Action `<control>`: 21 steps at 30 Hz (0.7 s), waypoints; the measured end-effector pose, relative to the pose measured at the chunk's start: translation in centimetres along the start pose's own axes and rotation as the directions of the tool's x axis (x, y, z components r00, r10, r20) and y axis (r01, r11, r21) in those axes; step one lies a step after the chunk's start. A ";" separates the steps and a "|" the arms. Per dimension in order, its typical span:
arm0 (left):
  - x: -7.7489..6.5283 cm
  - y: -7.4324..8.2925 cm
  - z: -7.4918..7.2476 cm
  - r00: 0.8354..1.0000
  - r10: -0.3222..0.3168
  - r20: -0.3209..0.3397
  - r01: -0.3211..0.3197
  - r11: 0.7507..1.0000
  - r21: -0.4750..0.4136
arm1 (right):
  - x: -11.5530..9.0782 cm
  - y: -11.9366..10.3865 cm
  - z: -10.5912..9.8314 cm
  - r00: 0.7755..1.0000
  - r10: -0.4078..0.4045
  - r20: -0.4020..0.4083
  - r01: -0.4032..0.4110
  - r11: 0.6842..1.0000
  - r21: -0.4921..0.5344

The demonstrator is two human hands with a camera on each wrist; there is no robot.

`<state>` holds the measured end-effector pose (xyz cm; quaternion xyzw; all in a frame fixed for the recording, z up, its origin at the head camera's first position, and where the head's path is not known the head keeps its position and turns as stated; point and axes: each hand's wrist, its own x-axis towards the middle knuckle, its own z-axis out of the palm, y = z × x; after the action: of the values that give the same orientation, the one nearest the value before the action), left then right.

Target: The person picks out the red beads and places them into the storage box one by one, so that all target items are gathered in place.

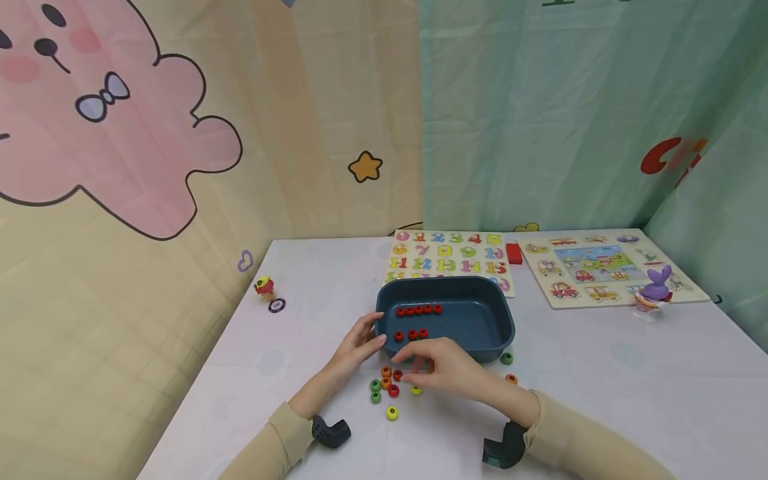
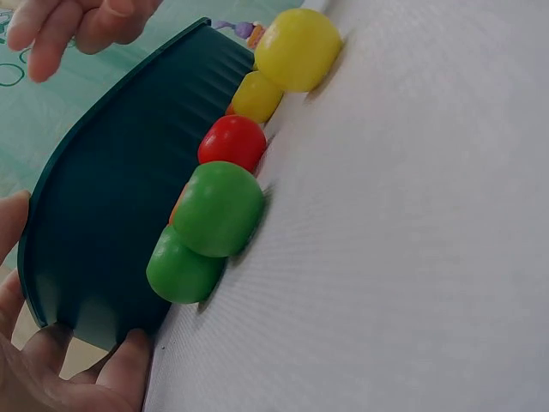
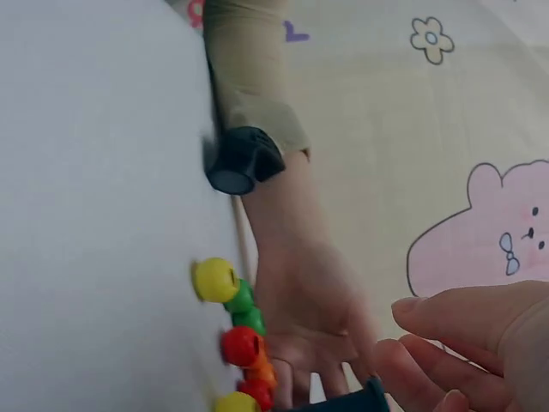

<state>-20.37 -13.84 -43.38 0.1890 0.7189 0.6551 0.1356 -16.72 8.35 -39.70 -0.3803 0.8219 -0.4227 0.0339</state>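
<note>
A dark blue rectangular basin stands before me with two rows of red beads inside it. My left hand touches the basin's left end, thumb at the near corner, fingers along the side. In the left wrist view its fingertips press the outer wall. My right hand hovers over loose beads in front of the basin. Its thumb and forefinger are apart, and I see nothing between them. Below lie red beads, orange beads, green beads and yellow beads.
Right of the basin lie a green bead and an orange bead. Behind are a number puzzle board, a red block and a vehicle puzzle board. A purple rabbit toy and a small red-yellow figure stand farther out.
</note>
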 end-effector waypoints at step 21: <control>0.1 0.0 0.0 1.000 0.000 -0.001 0.000 1.000 0.002 | -0.5 3.3 4.4 0.996 0.032 -0.081 -0.049 0.975 -0.215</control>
<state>-20.46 -13.84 -43.39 0.1889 0.7195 0.6545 0.1351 -16.67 6.85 -44.99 -0.3483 0.8714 -0.3442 -0.0308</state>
